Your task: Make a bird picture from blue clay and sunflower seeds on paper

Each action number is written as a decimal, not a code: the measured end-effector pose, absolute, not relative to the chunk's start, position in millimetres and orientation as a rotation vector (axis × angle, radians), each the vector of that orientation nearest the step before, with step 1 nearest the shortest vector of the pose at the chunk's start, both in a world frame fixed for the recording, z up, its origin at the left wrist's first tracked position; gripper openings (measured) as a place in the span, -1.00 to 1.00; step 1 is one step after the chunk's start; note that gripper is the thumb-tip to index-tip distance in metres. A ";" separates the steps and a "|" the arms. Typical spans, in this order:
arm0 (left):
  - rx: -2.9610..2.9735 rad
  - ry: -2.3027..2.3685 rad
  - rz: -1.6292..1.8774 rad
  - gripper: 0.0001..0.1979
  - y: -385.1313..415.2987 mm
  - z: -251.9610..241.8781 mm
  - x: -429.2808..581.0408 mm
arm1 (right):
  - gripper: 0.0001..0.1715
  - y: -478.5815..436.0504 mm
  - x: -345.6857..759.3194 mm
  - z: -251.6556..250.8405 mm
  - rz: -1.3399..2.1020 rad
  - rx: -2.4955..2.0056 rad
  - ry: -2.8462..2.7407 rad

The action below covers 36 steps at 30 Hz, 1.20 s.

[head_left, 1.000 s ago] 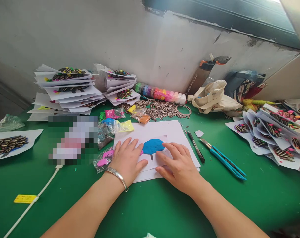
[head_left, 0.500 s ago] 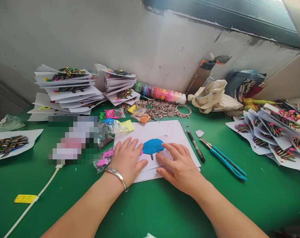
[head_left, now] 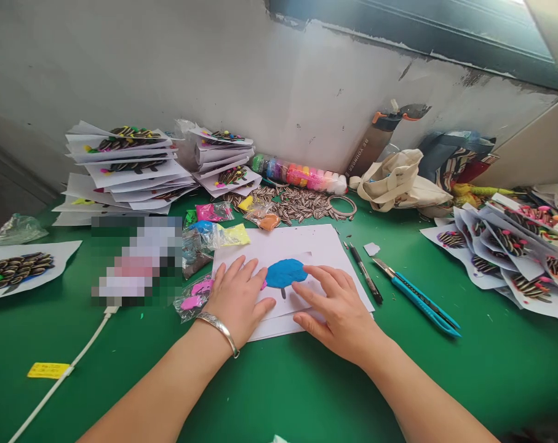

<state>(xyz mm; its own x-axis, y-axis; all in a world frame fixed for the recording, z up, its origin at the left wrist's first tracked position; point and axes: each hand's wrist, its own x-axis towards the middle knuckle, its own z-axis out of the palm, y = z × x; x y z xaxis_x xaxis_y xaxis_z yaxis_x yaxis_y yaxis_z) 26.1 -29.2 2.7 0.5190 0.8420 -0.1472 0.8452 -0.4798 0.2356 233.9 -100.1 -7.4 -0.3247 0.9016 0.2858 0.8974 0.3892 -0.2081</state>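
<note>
Green table (head_left: 279, 381) under us, our left hand (head_left: 235, 301) flat with fingers spread on white paper (head_left: 306, 243), our right hand (head_left: 341, 314) open-fingered, fingertips beside blue clay (head_left: 285, 272), grasping nothing.

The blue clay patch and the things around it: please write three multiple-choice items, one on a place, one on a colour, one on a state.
1. Where is the blue clay patch?
A. on the white paper
B. on the bare green table
C. inside a plastic bag

2. What colour is the handle of the utility knife?
A. red
B. blue
C. yellow

3. How is the left hand?
A. closed round the pen
B. lifted high above the table
C. flat on the paper, palm down

Answers:
1 A, the white paper shows all round the patch.
2 B, its long handle is blue.
3 C, its spread fingers press the sheet beside the patch; the right hand rests likewise.
</note>
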 end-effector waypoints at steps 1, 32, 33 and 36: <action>2.487 1.416 -0.013 -0.47 -29.2 2.4 26.0 | -0.58 -99.9 233.7 -7.6 0.009 -1.570 -2.290; 2.620 1.442 0.443 -0.64 11.6 30.8 5.0 | -0.61 -78.3 252.7 -27.9 0.320 -1.688 -1.759; 2.606 1.457 0.437 -0.67 18.6 29.5 5.2 | -0.61 -77.9 252.2 -27.3 0.320 -1.675 -1.769; 2.536 1.502 0.450 -0.81 37.6 21.9 8.3 | -0.65 -77.3 250.8 -27.4 0.285 -1.618 -1.806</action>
